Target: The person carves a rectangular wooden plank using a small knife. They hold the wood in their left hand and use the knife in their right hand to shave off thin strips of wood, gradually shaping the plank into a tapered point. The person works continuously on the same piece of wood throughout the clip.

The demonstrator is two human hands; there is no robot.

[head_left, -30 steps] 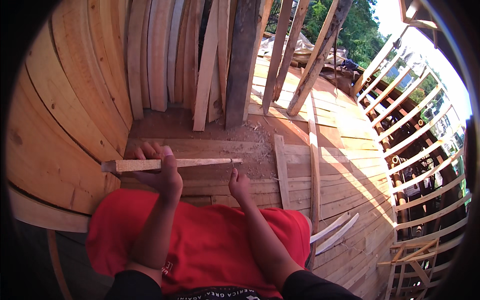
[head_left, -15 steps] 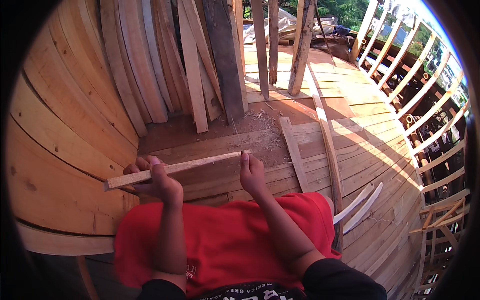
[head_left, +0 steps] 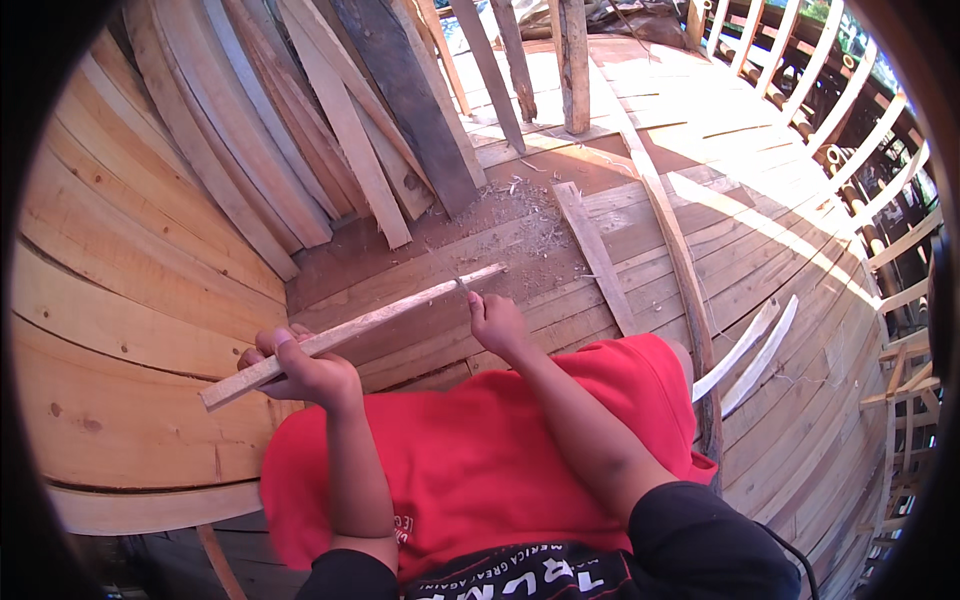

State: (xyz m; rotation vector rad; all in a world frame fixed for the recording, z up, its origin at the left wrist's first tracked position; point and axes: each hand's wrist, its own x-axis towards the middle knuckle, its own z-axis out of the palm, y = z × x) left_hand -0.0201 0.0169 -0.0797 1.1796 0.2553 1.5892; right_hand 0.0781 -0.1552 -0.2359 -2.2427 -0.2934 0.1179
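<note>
A long, square-edged wooden stick slants up across my lap, its thick end at the lower left and its thinner tip toward the middle. My left hand is closed round the stick near the thick end, thumb on top. Closer to the tip, my right hand is closed in a pinch on a small, thin, dark blade that lies across the stick. Most of that tool is hidden by the fingers.
Wood shavings litter the plank floor beyond the tip. Planks lean against the curved wooden wall at left. A narrow board, a long beam and two pale curved strips lie at right. Upright posts stand ahead.
The stick now slants more steeply, with its tip higher. My right hand has drawn back from the tip along the stick, and the dark blade shows across it. The view has tipped and turned slightly.
</note>
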